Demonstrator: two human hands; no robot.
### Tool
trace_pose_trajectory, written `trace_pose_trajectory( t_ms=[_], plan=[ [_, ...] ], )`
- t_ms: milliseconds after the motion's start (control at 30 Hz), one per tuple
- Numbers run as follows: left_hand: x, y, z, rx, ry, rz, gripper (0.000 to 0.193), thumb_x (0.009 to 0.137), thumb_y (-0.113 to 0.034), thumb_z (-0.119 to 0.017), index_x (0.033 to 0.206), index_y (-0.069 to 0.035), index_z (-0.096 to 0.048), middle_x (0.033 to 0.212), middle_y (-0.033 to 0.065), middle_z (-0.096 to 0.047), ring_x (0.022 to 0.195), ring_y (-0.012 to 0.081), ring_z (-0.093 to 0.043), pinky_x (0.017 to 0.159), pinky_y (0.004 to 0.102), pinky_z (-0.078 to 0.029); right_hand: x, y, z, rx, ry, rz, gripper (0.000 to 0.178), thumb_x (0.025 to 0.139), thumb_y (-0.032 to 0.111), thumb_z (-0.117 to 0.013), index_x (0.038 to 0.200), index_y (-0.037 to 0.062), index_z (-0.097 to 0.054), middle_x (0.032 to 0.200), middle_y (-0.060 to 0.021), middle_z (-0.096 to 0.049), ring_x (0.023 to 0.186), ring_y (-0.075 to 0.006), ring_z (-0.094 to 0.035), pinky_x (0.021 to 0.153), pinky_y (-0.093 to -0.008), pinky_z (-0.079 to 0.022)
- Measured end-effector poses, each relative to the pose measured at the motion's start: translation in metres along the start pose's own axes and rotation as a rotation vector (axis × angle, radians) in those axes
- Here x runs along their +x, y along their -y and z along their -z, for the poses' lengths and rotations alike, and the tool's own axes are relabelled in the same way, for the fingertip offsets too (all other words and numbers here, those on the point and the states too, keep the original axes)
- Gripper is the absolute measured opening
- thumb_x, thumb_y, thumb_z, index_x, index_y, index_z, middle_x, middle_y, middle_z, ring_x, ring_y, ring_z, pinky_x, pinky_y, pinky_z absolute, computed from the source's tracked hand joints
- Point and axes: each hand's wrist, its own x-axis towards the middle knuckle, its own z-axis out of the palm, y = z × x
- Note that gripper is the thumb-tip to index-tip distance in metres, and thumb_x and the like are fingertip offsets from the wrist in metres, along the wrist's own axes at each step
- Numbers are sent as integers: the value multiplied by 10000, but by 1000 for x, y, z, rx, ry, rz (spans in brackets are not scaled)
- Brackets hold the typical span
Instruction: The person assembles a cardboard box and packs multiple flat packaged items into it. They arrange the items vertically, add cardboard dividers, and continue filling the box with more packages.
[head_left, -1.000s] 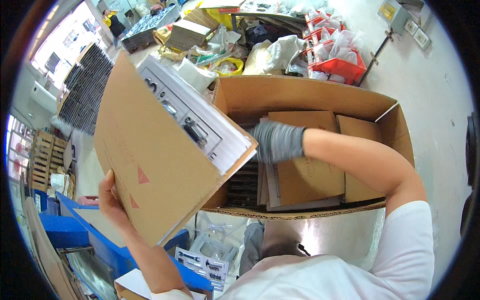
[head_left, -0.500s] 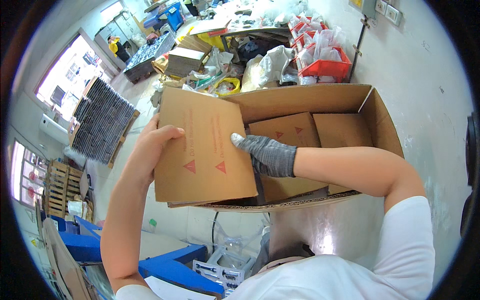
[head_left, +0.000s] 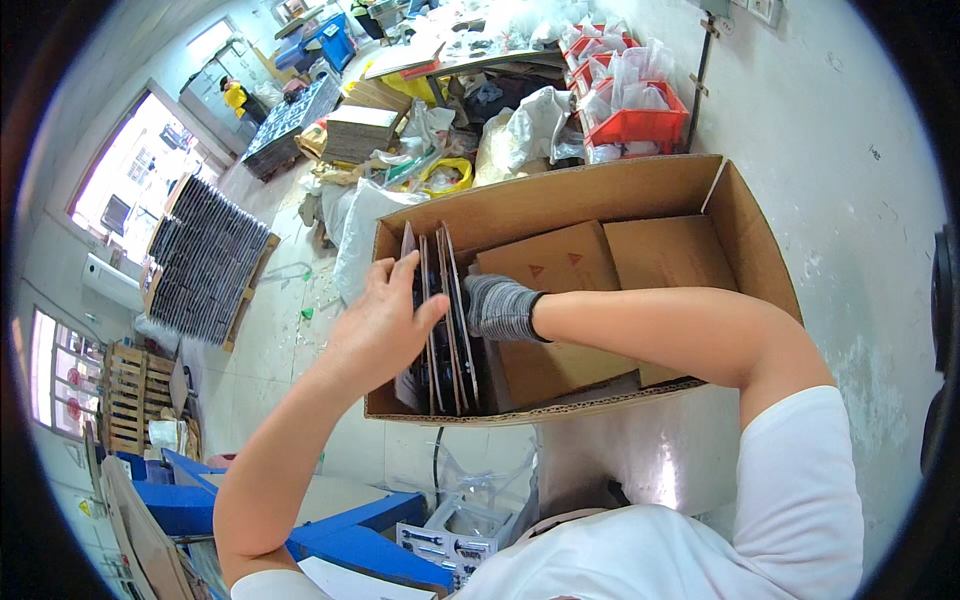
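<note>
A few thin panels with brown cardboard sheets (head_left: 456, 330) between them stand on edge at the left end of a large open cardboard box (head_left: 560, 213). Over their top edges reaches my bare left hand (head_left: 385, 325), its thumb and fingers apart, the fingertips at the leftmost panel. My right hand (head_left: 502, 306), in a grey knit glove, is closed at the right side of the upright bundle, partly inside the box. Its fingertips are hidden. Beside it, brown cardboard sheets with small red triangle marks (head_left: 560, 270) lie flat in the box.
Red bins (head_left: 640, 125) with clear bags stand behind the box, near the wall. A stack of grey panels (head_left: 205, 265) on a pallet is at the left. White sacks and a yellow bag (head_left: 447, 177) lie beyond the box. Blue equipment (head_left: 375, 545) stands near me.
The bundle has gone from lying face-up over the box's left end to standing on edge inside it. My left hand has moved right and spread its fingers; my right hand has shifted slightly left.
</note>
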Motion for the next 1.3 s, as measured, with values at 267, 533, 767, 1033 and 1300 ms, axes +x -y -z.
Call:
trace_pose_trajectory(
  t_ms=[267, 533, 767, 1033, 1300],
  plan=[
    [0, 18, -31, -190, 26, -3, 781, 925, -309, -588, 1470, 43, -153, 1459, 315, -313, 1350, 441, -337, 1102, 431, -318, -24, 22, 46, 734, -77, -260, 480, 952, 404, -479, 961, -58, -612, 860, -244, -665, 851, -341, -693, 689, -403, -573],
    [5, -19, -48, 22, 57, -38, 713, 848, -186, -559, 1416, 86, -226, 1457, 309, -298, 1135, 494, -521, 989, 486, -436, -43, 17, 45, 660, 159, -349, 466, 981, 401, -453, 895, -11, -653, 755, -156, -691, 609, -223, -681, 545, -347, -576],
    [-4, 0, -29, -122, -328, -302, 627, 801, -69, -545, 1349, 113, -302, 1383, 297, -380, 1036, 478, -565, 938, 484, -472, -46, 56, 71, 210, 100, -233, 484, 966, 367, -410, 799, -6, -668, 634, -120, -693, 516, -199, -657, 527, -308, -539],
    [-3, 46, -16, -116, -153, -142, 533, 882, -125, -540, 1368, 35, -392, 1380, 240, -458, 1298, 366, -437, 1082, 415, -351, -21, 86, 62, 129, 230, -220, 669, 910, 618, -493, 813, -33, -615, 656, -148, -676, 602, -205, -697, 552, -312, -558],
    [-15, 23, -23, 268, -523, -389, 467, 926, -254, -574, 1304, 9, -493, 1383, 240, -453, 1326, 392, -393, 1074, 438, -362, -6, 52, 19, -263, -173, -64, 685, 881, 534, -603, 1131, -93, -486, 875, -159, -689, 771, -224, -705, 631, -396, -532]
  ],
)
